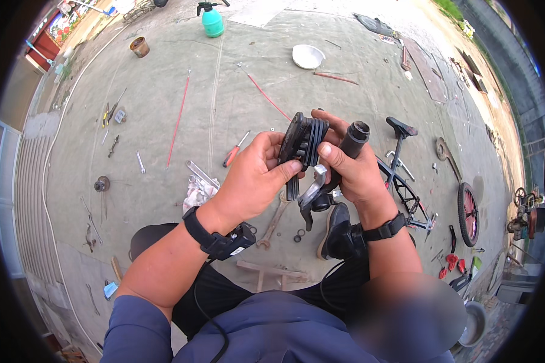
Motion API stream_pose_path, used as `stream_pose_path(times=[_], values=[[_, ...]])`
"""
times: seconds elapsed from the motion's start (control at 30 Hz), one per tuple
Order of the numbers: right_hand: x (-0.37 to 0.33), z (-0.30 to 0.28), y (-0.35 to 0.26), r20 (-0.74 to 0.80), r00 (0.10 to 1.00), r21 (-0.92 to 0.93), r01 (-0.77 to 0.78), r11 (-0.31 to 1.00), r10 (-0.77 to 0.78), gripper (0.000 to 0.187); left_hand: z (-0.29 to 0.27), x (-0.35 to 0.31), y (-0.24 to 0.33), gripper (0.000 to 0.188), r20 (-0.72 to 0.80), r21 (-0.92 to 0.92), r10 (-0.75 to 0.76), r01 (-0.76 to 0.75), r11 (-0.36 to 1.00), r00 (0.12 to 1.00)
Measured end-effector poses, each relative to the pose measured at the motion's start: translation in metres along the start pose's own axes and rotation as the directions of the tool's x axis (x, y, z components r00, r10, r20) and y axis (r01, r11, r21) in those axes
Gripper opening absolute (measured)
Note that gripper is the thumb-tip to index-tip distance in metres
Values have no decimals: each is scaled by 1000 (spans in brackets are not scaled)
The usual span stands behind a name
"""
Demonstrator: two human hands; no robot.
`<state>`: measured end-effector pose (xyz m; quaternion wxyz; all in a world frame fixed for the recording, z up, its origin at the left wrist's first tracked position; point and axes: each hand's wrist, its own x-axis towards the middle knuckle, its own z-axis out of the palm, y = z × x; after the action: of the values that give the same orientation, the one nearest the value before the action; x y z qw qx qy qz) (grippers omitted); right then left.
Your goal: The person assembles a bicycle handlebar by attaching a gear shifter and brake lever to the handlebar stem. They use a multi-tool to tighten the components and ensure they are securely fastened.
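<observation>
My left hand (248,175) is closed around a black folding multi-tool (301,139), which has several slim tools folded into its body. Opposite it, my right hand (363,172) grips a black handlebar end (353,140) with a round open tip. A brake lever (312,196), partly silver and partly black, hangs below that bar between my hands. The fingertips of my right hand reach the far side of the multi-tool, and whether they press on it I cannot tell. Part of the bar is hidden by my right palm and fingers.
Around my feet lie a large open-end wrench (275,225), black rings (298,235), a screwdriver (236,149) and a white cloth (198,195). To the right are a bicycle frame (409,195) and a wheel (468,213). Farther off stand a white basin (309,57) and a green spray bottle (212,24).
</observation>
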<state>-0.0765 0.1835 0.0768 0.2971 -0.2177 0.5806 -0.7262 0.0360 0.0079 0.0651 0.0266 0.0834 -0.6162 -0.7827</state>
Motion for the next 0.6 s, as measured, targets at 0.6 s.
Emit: stream_pose_path(times=[0.6], values=[[-1,5,-1,-35,999,-182,2,983,-8,21,-3,-5,1,41,79,-22,-52,54,998,996]])
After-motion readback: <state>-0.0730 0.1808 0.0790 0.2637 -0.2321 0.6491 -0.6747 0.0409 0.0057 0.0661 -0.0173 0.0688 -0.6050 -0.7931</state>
